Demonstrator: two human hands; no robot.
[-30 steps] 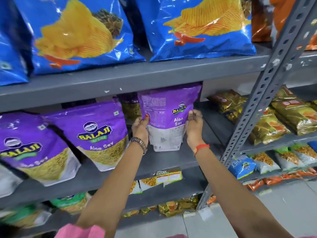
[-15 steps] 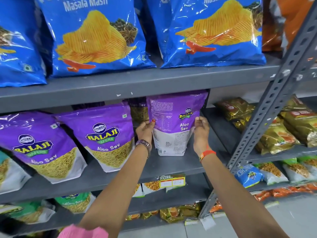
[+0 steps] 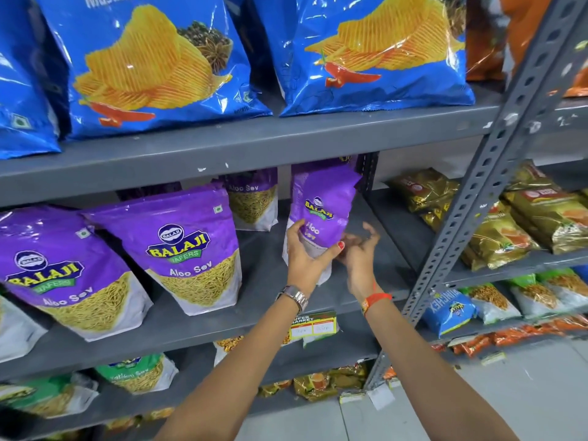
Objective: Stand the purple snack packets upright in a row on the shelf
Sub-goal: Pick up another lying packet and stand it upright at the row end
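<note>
My left hand (image 3: 307, 253) grips a purple Aloo Sev packet (image 3: 321, 211) by its lower part and holds it nearly upright, turned edge-on, over the right end of the grey middle shelf (image 3: 264, 300). Just right of the packet is my right hand (image 3: 361, 256), its fingers apart and holding nothing. Two purple packets (image 3: 194, 249) (image 3: 63, 275) lean back at the front left of the same shelf. Another purple packet (image 3: 254, 198) stands further back, and one more is partly hidden behind the held one.
Big blue chip bags (image 3: 152, 58) fill the shelf above. A slotted grey upright post (image 3: 477, 192) bounds the bay on the right, with gold packets (image 3: 496, 237) beyond it. A price tag (image 3: 313, 326) hangs on the shelf's front edge. Green and yellow packets lie on lower shelves.
The packet was held by both hands showing its back. Now it is turned sideways, the left hand alone grips it, and the right hand has come off it.
</note>
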